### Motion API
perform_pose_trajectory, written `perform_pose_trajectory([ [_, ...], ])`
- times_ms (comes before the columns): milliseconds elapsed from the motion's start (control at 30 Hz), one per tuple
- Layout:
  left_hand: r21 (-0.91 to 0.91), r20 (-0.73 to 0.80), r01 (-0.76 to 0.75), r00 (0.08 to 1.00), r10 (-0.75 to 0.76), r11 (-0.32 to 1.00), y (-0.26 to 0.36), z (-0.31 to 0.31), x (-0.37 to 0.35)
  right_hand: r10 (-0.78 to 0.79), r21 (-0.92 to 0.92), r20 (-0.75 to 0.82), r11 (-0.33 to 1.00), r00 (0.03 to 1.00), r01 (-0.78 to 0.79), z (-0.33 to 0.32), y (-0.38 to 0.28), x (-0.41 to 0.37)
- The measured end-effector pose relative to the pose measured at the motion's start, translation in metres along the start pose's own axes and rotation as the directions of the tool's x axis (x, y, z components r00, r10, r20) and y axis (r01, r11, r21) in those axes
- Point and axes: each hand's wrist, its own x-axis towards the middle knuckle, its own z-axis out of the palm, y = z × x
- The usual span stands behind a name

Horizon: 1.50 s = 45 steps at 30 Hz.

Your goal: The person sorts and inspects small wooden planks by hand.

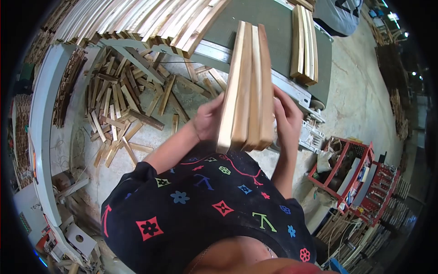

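While left hand [207,122] and right hand [286,116] squeeze slats [248,82] at near end: stiff, probably light, likely to splay.

Grey-green belt-topped bench [280,32] at the top, bearing one stack of pale wooden slats [305,43] near its right edge. Below and to the left, bare concrete floor [356,100], strewn with a loose heap of short wood offcuts [123,105] lying crisscross, some reaching up to the bench's frame. Standing on the floor at the right, a red metal rack [360,178].
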Motion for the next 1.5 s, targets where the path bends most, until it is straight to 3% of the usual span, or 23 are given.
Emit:
perform_pose_trajectory([
  [33, 0.144, -0.150, 0.003, 0.988, 0.019, 0.990, 0.015, 0.003, 0.001, -0.119, -0.018, 0.002, 0.993, 0.993, 0.119, 0.003, -0.013, -0.009],
  [100, 0.142, -0.219, 0.040, 0.976, -0.008, 0.989, 0.036, 0.003, 0.019, -0.280, -0.060, -0.040, 0.959, 0.959, 0.277, 0.015, -0.034, -0.027],
  [200, 0.266, -0.246, -0.026, 0.965, 0.094, 0.964, 0.046, 0.012, 0.027, -0.343, -0.189, -0.059, 0.926, 0.938, 0.326, 0.018, -0.042, -0.031],
  [400, 0.311, -0.234, -0.051, 0.964, 0.128, 0.949, 0.043, 0.006, 0.023, -0.368, -0.160, -0.066, 0.921, 0.927, 0.354, 0.018, -0.033, -0.029],
  [500, 0.260, -0.215, -0.052, 0.970, 0.110, 0.964, 0.034, 0.001, 0.020, -0.348, -0.062, -0.062, 0.937, 0.936, 0.344, 0.016, -0.029, -0.028],
  [533, 0.068, -0.183, 0.039, 0.983, -0.026, 0.997, 0.032, 0.002, 0.019, -0.338, -0.020, -0.058, 0.941, 0.939, 0.337, 0.013, -0.027, -0.027],
  [600, 0.272, -0.299, -0.031, 0.947, 0.115, 0.962, 0.013, 0.019, 0.009, -0.204, -0.125, -0.010, 0.972, 0.979, 0.201, -0.007, 0.000, -0.015],
  [633, 0.070, -0.157, 0.007, 0.988, 0.004, 0.998, 0.000, 0.009, 0.006, -0.133, -0.181, 0.008, 0.975, 0.991, 0.132, -0.012, 0.005, -0.004],
  [700, -0.074, -0.247, 0.061, 0.966, -0.077, 0.995, -0.030, -0.004, -0.003, -0.282, -0.430, 0.182, 0.839, 0.942, 0.334, -0.011, 0.004, 0.025],
  [767, -0.149, -0.343, 0.068, 0.932, -0.116, 0.986, -0.060, -0.045, -0.013, -0.327, -0.548, 0.513, 0.587, 0.794, 0.596, 0.001, -0.009, 0.059],
  [833, -0.180, -0.417, 0.049, 0.901, -0.121, 0.982, -0.087, -0.098, -0.025, -0.172, -0.464, 0.823, 0.344, 0.541, 0.816, 0.028, -0.005, 0.088],
  [933, -0.152, -0.518, 0.069, 0.844, -0.139, 0.986, -0.123, -0.133, -0.048, 0.116, -0.233, 0.969, 0.148, 0.217, 0.961, 0.071, 0.017, 0.113],
  [1033, -0.185, -0.417, 0.087, 0.895, -0.158, 0.979, -0.121, -0.122, -0.059, 0.744, -0.330, 0.666, 0.351, -0.047, 0.877, 0.122, 0.013, 0.117],
  [1133, -0.312, -0.313, 0.119, 0.924, -0.220, 0.942, -0.132, -0.146, -0.067, 0.788, -0.120, 0.548, 0.407, -0.282, 0.905, 0.137, 0.046, 0.108],
  [1167, -0.297, -0.426, 0.086, 0.880, -0.212, 0.951, -0.140, -0.149, -0.066, 0.736, -0.116, 0.598, 0.471, -0.317, 0.875, 0.133, 0.044, 0.113],
  [1233, -0.427, -0.124, -0.153, 0.986, 0.110, 0.891, -0.137, -0.132, -0.055, 0.668, -0.166, 0.735, 0.340, -0.113, 0.926, 0.124, 0.023, 0.112],
  [1267, -0.530, -0.192, -0.010, 0.975, -0.109, 0.848, -0.131, -0.129, -0.054, 0.617, -0.202, 0.787, 0.276, -0.012, 0.940, 0.116, 0.012, 0.109],
  [1300, -0.651, -0.250, 0.088, 0.913, -0.322, 0.754, -0.126, -0.125, -0.052, 0.422, -0.284, 0.890, 0.214, 0.174, 0.935, 0.107, -0.005, 0.105],
  [1367, -0.351, -0.225, 0.149, 0.945, -0.238, 0.924, -0.136, -0.129, -0.046, 0.007, -0.514, 0.854, 0.164, 0.520, 0.842, 0.082, -0.031, 0.096],
  [1400, -0.153, -0.264, 0.191, 0.938, -0.226, 0.970, -0.135, -0.126, -0.042, -0.175, -0.636, 0.726, 0.200, 0.666, 0.746, 0.069, -0.038, 0.091],
  [1433, -0.126, -0.281, 0.190, 0.934, -0.218, 0.974, -0.136, -0.125, -0.039, -0.241, -0.727, 0.537, 0.355, 0.809, 0.588, 0.057, -0.042, 0.085],
  [1467, -0.097, -0.304, 0.192, 0.929, -0.213, 0.977, -0.137, -0.124, -0.035, -0.164, -0.705, 0.258, 0.642, 0.952, 0.302, 0.046, -0.040, 0.073],
  [1500, -0.063, -0.329, 0.198, 0.921, -0.208, 0.978, -0.137, -0.124, -0.032, -0.075, -0.614, 0.113, 0.778, 0.991, 0.129, 0.034, -0.030, 0.070],
])
